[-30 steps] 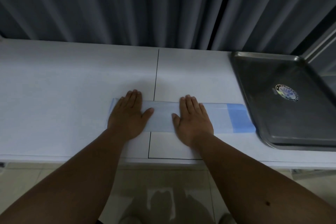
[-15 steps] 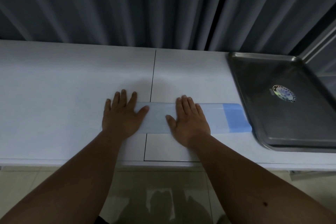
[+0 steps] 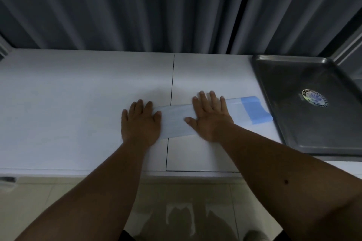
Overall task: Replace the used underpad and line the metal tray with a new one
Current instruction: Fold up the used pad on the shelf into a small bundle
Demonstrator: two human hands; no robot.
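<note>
A folded underpad (image 3: 176, 121), a long pale strip with a blue band at its right end, lies flat on the white table (image 3: 78, 94). My left hand (image 3: 140, 123) presses flat on the strip's left end and covers it. My right hand (image 3: 210, 117) lies flat on its middle, fingers straight and spread. The bare metal tray (image 3: 290, 115) stands at the right, with a round sticker (image 3: 314, 98) on its bottom. The strip's blue end almost reaches the tray's left rim.
A grey curtain (image 3: 156, 6) hangs right behind the table. A dark seam (image 3: 172, 88) runs across the tabletop between my hands. Tiled floor (image 3: 176, 211) shows below the table's front edge.
The strip's right end has swung away from me, so it now lies slanted. My right hand moved forward with it. My left hand stays on the left end.
</note>
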